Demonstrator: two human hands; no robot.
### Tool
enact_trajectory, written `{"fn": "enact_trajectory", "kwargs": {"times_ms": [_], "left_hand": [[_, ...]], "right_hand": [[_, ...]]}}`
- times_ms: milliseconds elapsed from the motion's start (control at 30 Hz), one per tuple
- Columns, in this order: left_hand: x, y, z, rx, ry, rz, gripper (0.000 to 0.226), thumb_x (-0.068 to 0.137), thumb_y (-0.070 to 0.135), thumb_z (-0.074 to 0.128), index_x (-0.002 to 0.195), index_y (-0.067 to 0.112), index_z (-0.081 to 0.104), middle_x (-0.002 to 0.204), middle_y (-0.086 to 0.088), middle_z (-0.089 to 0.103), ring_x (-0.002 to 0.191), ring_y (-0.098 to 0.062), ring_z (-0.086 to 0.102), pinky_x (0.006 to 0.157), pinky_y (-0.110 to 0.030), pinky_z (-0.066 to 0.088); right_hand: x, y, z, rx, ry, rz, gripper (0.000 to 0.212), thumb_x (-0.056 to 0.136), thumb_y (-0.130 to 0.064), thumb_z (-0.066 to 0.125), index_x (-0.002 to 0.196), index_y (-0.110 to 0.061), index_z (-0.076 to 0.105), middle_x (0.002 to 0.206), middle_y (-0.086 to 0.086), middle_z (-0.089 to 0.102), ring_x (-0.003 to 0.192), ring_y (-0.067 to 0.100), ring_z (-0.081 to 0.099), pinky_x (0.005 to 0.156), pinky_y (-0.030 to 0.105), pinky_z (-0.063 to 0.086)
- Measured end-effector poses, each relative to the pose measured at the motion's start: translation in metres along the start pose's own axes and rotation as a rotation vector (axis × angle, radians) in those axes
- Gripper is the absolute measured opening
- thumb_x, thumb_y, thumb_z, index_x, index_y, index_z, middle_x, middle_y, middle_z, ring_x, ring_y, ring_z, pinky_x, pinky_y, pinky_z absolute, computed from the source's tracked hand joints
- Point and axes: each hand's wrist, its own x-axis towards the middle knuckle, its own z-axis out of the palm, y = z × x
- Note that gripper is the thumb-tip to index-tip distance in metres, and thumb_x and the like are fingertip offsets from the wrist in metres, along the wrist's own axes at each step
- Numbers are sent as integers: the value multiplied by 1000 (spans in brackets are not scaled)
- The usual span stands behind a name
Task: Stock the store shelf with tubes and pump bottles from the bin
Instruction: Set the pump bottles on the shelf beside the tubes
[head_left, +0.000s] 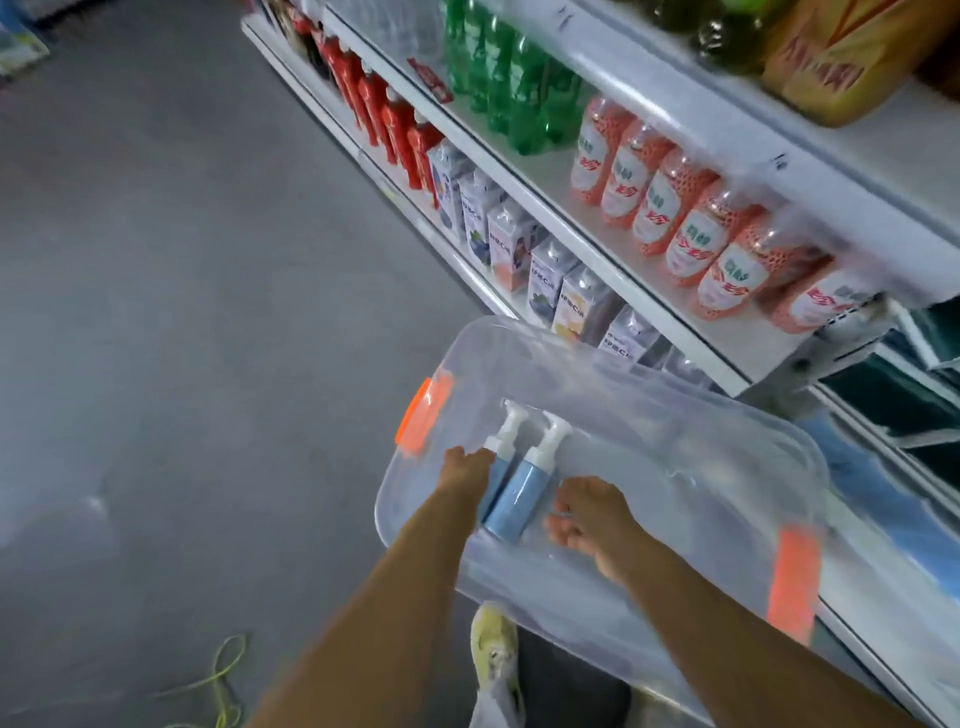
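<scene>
A clear plastic bin (691, 467) with orange handles sits tilted in front of the store shelf (639, 291). Two blue pump bottles with white pump heads lie side by side inside it, heads pointing away from me. My left hand (465, 467) reaches into the bin and its fingers curl around the left pump bottle (500, 475), partly hiding it. My right hand (592, 514) is also in the bin, with its fingers loosely curled beside the base of the right pump bottle (524, 493) and holding nothing. No tubes show in the bin.
The shelves hold orange drink bottles (691, 228), green bottles (514, 88), red bottles (384, 114) and white cartons (514, 249). Grey floor spreads to the left, with a green cable (223, 675) on it. My shoe (493, 654) is under the bin's near edge.
</scene>
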Motion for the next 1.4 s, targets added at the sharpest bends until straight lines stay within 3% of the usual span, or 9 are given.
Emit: {"fn": "enact_trajectory", "kwargs": {"times_ms": [67, 200, 400, 533, 733, 800, 1033, 1233, 1400], "left_hand": [[28, -3, 7, 39, -9, -46, 53, 94, 25, 55, 139, 3, 39, 139, -13, 46, 108, -25, 49, 78, -28, 44], [99, -28, 26, 138, 15, -95, 85, 75, 62, 46, 140, 8, 42, 144, -16, 45, 129, -35, 47, 106, -45, 41], [130, -49, 29, 219, -2, -187, 124, 50, 98, 14, 148, 24, 36, 151, -9, 39, 137, -31, 37, 115, -51, 22], [145, -64, 33, 101, -71, -207, 145, 24, 107, 19, 142, 28, 44, 146, -6, 47, 132, -29, 45, 113, -50, 30], [50, -17, 26, -74, -174, -151, 80, 80, 80, 43, 126, 15, 57, 118, -11, 65, 103, -29, 64, 90, -40, 50], [31, -12, 22, -87, -215, -145, 68, 82, 73, 52, 116, 15, 60, 109, -11, 69, 97, -28, 66, 87, -39, 52], [-39, 8, 19, -36, -395, 50, 78, 52, 55, 86, 117, 17, 65, 105, -12, 73, 97, -32, 70, 89, -51, 55], [-100, 22, 24, -47, -561, 162, 50, 77, 25, 79, 120, 5, 63, 110, -18, 71, 103, -36, 68, 91, -51, 54], [-148, 27, 40, -33, -561, 221, 80, 53, 41, 91, 120, 7, 63, 109, -16, 71, 102, -35, 68, 93, -54, 52]], "right_hand": [[21, 6, 11, 90, 20, 51, 19, 95, -4, 49, 79, -14, 49, 70, 8, 41, 55, 18, 38, 56, 31, 39], [55, 17, 28, 138, 30, 117, 9, 95, -16, 51, 88, -19, 56, 80, 3, 55, 70, 17, 50, 62, 30, 42], [78, 34, 32, 160, 16, 61, 20, 93, -2, 51, 110, -5, 61, 94, 14, 64, 78, 24, 61, 66, 31, 50], [71, 30, 23, 153, -34, 75, 18, 95, -10, 54, 109, -10, 64, 93, 10, 65, 83, 26, 62, 68, 33, 52], [35, 13, -1, 177, -114, 41, 14, 89, -10, 58, 100, -11, 68, 85, 9, 63, 76, 26, 59, 70, 34, 50], [16, 6, -9, 184, -135, 22, 15, 89, -11, 60, 101, -10, 68, 86, 9, 64, 78, 26, 59, 73, 34, 50], [-57, -16, -32, 209, -124, -107, 24, 88, -18, 65, 112, -15, 66, 99, 5, 69, 90, 24, 64, 84, 37, 49], [-121, -30, -61, 262, -45, -242, 17, 85, -20, 71, 99, -21, 62, 89, 1, 70, 79, 18, 65, 71, 30, 49], [-168, -32, -87, 328, 7, -337, 12, 96, -26, 54, 97, -21, 64, 87, -1, 70, 79, 17, 63, 76, 31, 48]]}}
